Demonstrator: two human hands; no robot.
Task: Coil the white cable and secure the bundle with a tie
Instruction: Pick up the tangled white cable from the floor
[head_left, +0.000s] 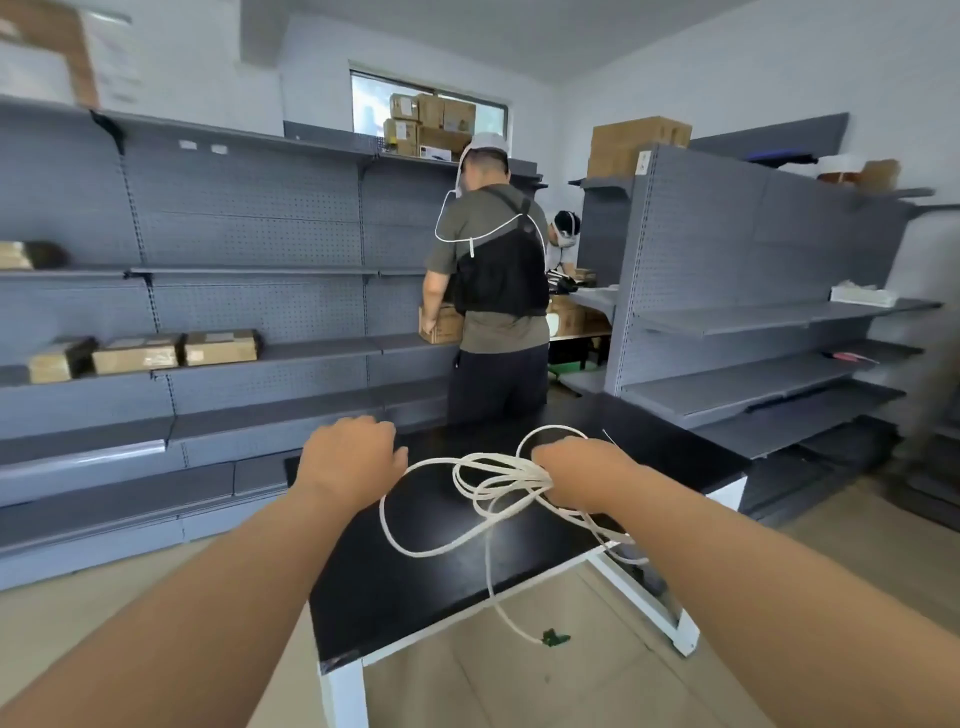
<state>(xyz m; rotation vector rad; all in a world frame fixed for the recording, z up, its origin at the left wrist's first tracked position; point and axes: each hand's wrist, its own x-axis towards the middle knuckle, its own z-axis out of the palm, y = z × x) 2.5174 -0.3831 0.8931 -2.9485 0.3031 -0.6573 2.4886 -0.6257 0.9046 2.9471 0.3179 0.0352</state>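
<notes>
Coiling in progress. Right hand (574, 470) clenched around several uneven loops of the white cable (498, 480), low over the desk (415, 597). Left hand (353, 457) lies just beside the widest loop, fingers curled downward; whether it pinches the cable cannot be told. One slack loop sags between the hands, and the free end with its green plug (556, 636) hangs off the desk edge, nearer the person than either hand. Likely faults: loose loops slipping from the grip or crossing into a tangle, and the dangling plug catching the edge when drawn in.
</notes>
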